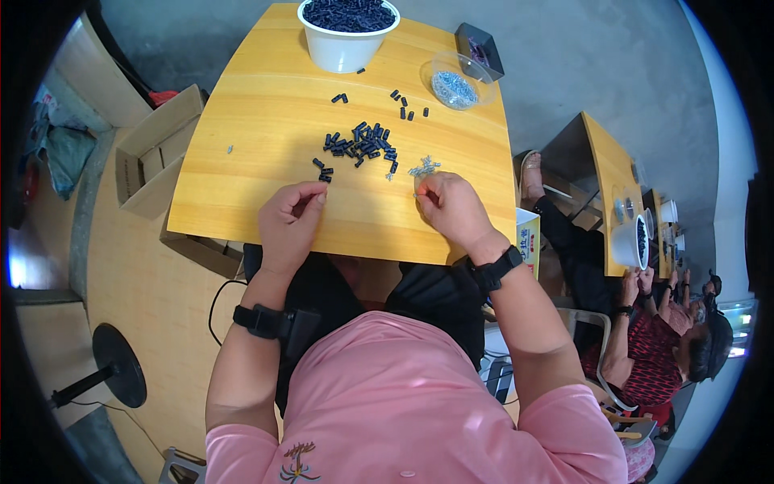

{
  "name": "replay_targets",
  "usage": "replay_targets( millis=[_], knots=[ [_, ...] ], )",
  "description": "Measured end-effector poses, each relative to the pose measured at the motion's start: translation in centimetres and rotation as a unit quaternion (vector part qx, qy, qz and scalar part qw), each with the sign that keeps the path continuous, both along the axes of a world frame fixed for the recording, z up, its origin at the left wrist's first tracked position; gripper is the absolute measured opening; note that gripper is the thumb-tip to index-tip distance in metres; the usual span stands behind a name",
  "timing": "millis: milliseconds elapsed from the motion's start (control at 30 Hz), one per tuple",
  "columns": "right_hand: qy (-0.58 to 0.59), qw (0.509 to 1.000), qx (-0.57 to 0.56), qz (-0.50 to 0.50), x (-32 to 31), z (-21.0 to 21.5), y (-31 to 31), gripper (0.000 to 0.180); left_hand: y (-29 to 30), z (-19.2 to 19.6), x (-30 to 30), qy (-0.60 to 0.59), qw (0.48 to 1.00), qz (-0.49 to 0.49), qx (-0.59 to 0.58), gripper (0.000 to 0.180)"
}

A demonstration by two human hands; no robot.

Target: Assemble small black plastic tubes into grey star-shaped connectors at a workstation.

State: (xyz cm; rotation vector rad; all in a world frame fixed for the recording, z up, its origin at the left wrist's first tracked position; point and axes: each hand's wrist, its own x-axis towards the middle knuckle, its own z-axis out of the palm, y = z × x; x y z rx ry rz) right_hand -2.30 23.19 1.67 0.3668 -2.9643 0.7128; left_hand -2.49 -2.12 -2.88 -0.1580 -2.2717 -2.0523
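My left hand (292, 222) is closed in a pinch at the near left of the wooden table, its fingertips beside a few short black cylindrical pieces (325, 172). Whatever lies between those fingertips is too small to make out. Closer to the right edge, my right hand (453, 208) pinches what looks like a small silver metal piece (416, 194). Just beyond it lies a little pile of silver metal pieces (425, 167). A larger heap of the black pieces (367, 143) is spread in the middle, beyond both hands.
A white tub (339, 50) full of black pieces stands at the far edge. Right of it are a clear dish (455, 87) of silver parts and a dark tray (481, 52). Cardboard boxes (153, 169) stand at left. Another person (653, 347) sits at a table on the right.
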Motion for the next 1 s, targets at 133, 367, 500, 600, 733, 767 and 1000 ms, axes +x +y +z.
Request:
replay_targets(
  millis=[133,367,500,600,733,767,1000],
  knots=[
    [-0.007,1.0,-0.019,-0.017,0.3,0.2,0.0,0.006,-0.1,-0.3,-0.1,0.012,1.0,0.003,-0.007,0.012],
    [0.016,0.999,-0.044,-0.017,0.1,-0.7,0.5,0.005,0.2,-0.2,-0.1,0.02,1.0,0.011,-0.015,0.011],
    [0.014,0.998,-0.059,-0.018,0.2,-0.6,0.4,0.005,0.3,0.1,0.1,0.023,0.999,0.015,-0.023,0.011],
    [0.015,0.997,-0.069,-0.016,0.4,-0.2,0.3,0.004,0.3,-0.3,0.0,0.026,0.999,0.019,-0.02,0.011],
    [0.007,0.998,-0.059,-0.006,0.4,-0.4,0.4,0.004,0.4,-0.2,0.0,0.021,0.999,0.019,-0.02,0.011],
    [0.004,0.998,-0.058,-0.002,0.4,-0.5,0.5,0.004,0.5,-0.1,0.0,0.023,0.999,0.019,-0.019,0.011],
    [-0.012,0.999,-0.033,0.003,0.3,-0.7,0.5,0.005,0.5,0.0,0.1,0.033,0.999,0.023,-0.022,0.011]
  ],
)
